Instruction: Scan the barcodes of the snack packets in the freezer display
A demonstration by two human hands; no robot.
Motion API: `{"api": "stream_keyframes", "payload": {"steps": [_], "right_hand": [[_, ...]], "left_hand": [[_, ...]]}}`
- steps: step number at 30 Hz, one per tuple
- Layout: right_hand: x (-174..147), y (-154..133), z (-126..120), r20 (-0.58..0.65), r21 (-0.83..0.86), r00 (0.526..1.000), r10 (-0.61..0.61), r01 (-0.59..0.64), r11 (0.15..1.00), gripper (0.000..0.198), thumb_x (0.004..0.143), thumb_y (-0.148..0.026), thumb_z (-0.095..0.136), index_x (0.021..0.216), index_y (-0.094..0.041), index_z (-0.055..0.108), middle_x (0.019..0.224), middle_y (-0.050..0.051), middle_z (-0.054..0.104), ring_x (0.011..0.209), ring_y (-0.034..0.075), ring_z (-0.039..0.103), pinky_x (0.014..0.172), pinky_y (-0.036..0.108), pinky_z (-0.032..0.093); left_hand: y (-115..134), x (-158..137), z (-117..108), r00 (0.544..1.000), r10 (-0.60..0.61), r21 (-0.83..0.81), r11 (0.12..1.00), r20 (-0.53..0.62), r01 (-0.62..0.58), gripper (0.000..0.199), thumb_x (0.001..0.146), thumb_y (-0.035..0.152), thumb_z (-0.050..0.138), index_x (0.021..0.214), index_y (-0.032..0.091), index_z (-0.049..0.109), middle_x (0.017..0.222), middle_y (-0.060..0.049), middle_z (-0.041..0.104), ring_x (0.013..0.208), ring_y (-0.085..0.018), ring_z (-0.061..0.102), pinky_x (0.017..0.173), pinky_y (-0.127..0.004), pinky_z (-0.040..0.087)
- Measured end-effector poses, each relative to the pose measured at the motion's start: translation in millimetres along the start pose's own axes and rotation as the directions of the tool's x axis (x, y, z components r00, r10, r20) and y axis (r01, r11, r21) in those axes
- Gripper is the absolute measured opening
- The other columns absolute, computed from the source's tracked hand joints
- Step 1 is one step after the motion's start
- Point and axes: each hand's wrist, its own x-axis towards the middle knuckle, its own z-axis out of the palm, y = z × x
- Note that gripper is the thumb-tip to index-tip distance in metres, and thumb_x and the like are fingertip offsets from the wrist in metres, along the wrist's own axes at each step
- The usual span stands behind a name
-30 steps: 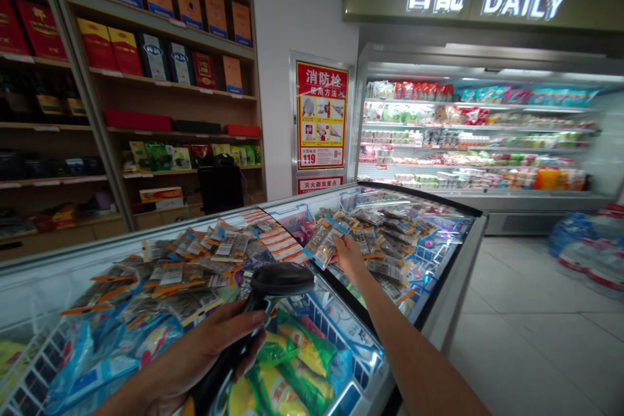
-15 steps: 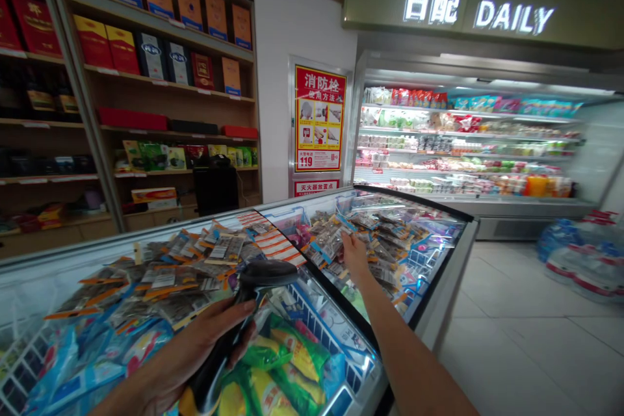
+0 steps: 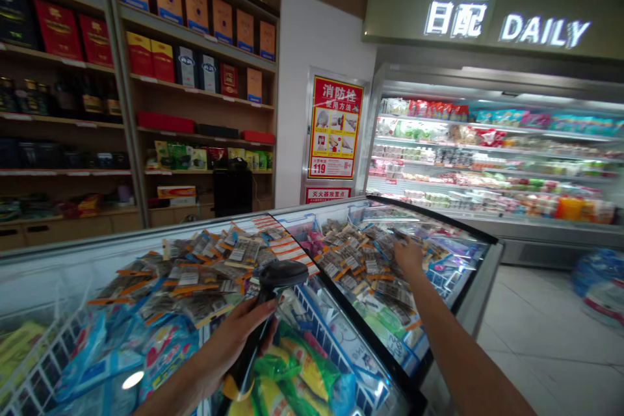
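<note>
Hands were placed above a freezer [image 3: 480,309]: at 7 o'clock, the left hand [image 3: 246,325] gripped a scanner [image 3: 251,348] by its handle; at 4 o'clock, the right hand [image 3: 408,256] was at the 3 o'clock side of the packets [image 3: 358,257], fingers bent, their hold on any packet undeterminable. A second heap [image 3: 195,275] lay at 8 o'clock.

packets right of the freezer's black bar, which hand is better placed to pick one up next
Right, most likely: the right hand is at those packets, while the left hand grips a scanner on the other side of the black bar.
</note>
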Motion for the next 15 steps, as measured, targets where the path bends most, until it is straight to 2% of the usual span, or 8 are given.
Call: {"api": "stream_keyframes", "payload": {"steps": [2,5,7,8,10,12,15], "right_hand": [[-9,-8,7,0.009,-0.026,0.999,-0.045,0.045,0.999,0.041,0.064,-0.022,0.048,0.096,-0.001,0.061,0.111,0.025,0.054,0.111,0.035,0.043,0.092,0.045,0.031],[-37,-25,32,0.093,-0.027,0.973,-0.214,0.217,0.976,0.039,0.068,-0.023,0.046,0.1,-0.006,0.061,0.119,0.02,0.05,0.116,0.03,0.04,0.097,0.041,0.029],[-66,-38,53,0.219,0.015,0.899,-0.378,0.384,0.923,0.037,0.071,-0.025,0.045,0.102,-0.01,0.061,0.118,0.017,0.052,0.114,0.028,0.043,0.096,0.042,0.031],[-82,-45,63,0.291,0.035,0.858,-0.424,0.433,0.901,0.037,0.072,-0.025,0.046,0.102,-0.01,0.06,0.117,0.017,0.053,0.113,0.028,0.044,0.096,0.042,0.032],[-118,-63,79,0.419,0.111,0.738,-0.529,0.536,0.837,0.038,0.074,-0.026,0.048,0.107,-0.012,0.058,0.118,0.016,0.053,0.113,0.026,0.044,0.096,0.042,0.032],[-154,-87,91,0.515,0.207,0.585,-0.627,0.624,0.753,0.042,0.073,-0.031,0.053,0.113,-0.016,0.056,0.122,0.014,0.051,0.114,0.026,0.044,0.095,0.042,0.032],[-206,-136,106,0.552,0.334,0.358,-0.753,0.733,0.593,0.055,0.07,-0.046,0.057,0.119,-0.022,0.051,0.131,0.012,0.042,0.121,0.03,0.034,0.097,0.048,0.027]], "left_hand": [[0,1,-3,1.0,0.007,-0.007,1.0,0.023,-0.007,0.038,0.063,0.053,0.059,0.063,0.016,0.052,0.051,0.003,0.052,0.044,-0.008,0.042,0.045,-0.02,0.032],[2,2,-11,0.999,-0.001,-0.036,0.999,-0.036,0.0,0.038,0.064,0.052,0.059,0.062,0.016,0.05,0.049,0.003,0.051,0.043,-0.008,0.043,0.044,-0.02,0.032],[6,3,-20,0.994,0.008,-0.056,0.998,-0.111,-0.014,0.037,0.064,0.051,0.06,0.063,0.015,0.051,0.05,0.003,0.052,0.042,-0.007,0.043,0.043,-0.02,0.033],[10,3,-25,0.989,0.017,-0.063,0.998,-0.146,-0.027,0.036,0.064,0.05,0.06,0.063,0.015,0.052,0.05,0.002,0.053,0.042,-0.007,0.044,0.042,-0.019,0.033],[21,1,-35,0.976,0.038,-0.087,0.995,-0.214,-0.058,0.036,0.064,0.049,0.061,0.065,0.014,0.053,0.052,0.002,0.054,0.042,-0.007,0.045,0.041,-0.019,0.035],[35,-4,-45,0.962,0.055,-0.119,0.989,-0.266,-0.089,0.035,0.064,0.047,0.062,0.068,0.014,0.054,0.053,0.002,0.055,0.042,-0.007,0.046,0.041,-0.018,0.036],[58,-17,-56,0.95,0.056,-0.175,0.978,-0.307,-0.114,0.034,0.062,0.046,0.063,0.07,0.014,0.054,0.055,0.003,0.056,0.043,-0.006,0.048,0.04,-0.017,0.037]]}}
